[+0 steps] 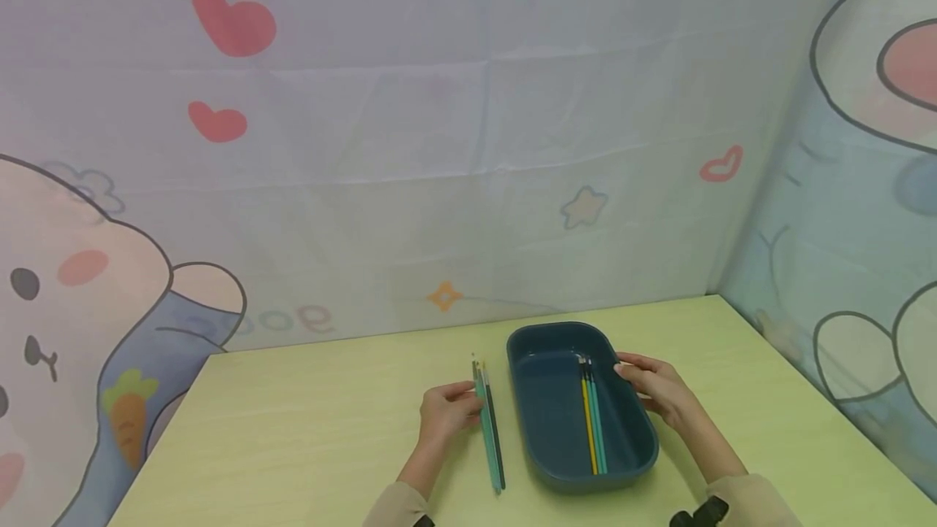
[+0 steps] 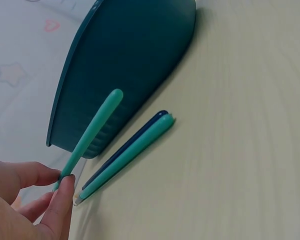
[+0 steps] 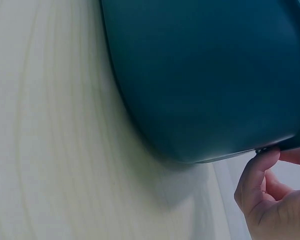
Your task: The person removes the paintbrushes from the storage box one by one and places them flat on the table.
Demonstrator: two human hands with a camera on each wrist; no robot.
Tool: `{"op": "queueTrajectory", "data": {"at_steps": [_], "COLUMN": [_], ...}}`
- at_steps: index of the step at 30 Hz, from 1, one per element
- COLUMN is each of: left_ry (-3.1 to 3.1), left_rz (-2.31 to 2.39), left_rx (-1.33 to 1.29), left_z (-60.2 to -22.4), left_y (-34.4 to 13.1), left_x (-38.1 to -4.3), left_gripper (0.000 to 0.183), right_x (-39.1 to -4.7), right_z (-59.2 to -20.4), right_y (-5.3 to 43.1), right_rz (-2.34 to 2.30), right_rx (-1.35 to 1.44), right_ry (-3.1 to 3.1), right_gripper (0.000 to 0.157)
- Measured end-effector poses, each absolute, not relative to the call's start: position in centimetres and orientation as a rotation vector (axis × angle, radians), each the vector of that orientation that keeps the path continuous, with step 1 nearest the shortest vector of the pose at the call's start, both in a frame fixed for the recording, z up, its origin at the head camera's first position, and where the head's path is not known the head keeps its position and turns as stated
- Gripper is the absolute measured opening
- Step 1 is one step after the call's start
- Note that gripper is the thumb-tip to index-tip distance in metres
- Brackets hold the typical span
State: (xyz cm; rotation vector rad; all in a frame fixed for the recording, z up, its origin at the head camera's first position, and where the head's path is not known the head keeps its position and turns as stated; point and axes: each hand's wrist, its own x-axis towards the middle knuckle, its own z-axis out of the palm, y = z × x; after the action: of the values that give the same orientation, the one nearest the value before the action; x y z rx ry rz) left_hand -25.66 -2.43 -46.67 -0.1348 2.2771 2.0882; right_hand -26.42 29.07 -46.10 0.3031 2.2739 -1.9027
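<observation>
Yellowish table (image 1: 293, 429): left hand (image 1: 448, 415) pinches green brush (image 2: 92, 131) near two others (image 2: 128, 157); right hand (image 1: 659, 387) grips bin (image 1: 545, 421) holding three brushes (image 1: 596, 429).

Both sleeves (image 1: 757, 503) are beige, with black wrist gear (image 1: 708, 512) against them.

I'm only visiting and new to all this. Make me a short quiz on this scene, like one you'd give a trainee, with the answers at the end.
1. Multiple choice: what colour is the held brush that the left hand pinches?
A) yellow
B) green
C) red

2. True or false: the right hand grips the tray.

3. Short answer: where does the yellow brush lie?

Key:
1. B
2. True
3. Inside the tray, beside green brushes.
</observation>
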Motion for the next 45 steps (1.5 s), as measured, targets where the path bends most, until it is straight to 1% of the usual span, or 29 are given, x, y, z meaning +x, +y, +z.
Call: {"op": "queueTrajectory", "data": {"at_steps": [16, 28, 45], "left_ry": [2.413, 2.675, 2.839], "left_rz": [1.987, 1.811, 1.656], "left_rx": [-0.136, -0.081, -0.083], "left_z": [-47.9, -48.4, -49.0], "left_y": [-2.5, -2.3, -2.0], "left_x": [-26.5, -26.3, -26.7], "left_gripper": [0.032, 0.027, 0.028], "right_x": [-26.5, -26.4, -26.4], "right_z": [-46.0, -45.9, -46.0], "right_y": [29.1, 29.0, 29.0], "right_rz": [-1.886, -1.902, -1.905], "right_rx": [0.302, 0.291, 0.291], "right_ry": [2.292, 2.263, 2.266], "right_gripper": [0.058, 0.060, 0.058]}}
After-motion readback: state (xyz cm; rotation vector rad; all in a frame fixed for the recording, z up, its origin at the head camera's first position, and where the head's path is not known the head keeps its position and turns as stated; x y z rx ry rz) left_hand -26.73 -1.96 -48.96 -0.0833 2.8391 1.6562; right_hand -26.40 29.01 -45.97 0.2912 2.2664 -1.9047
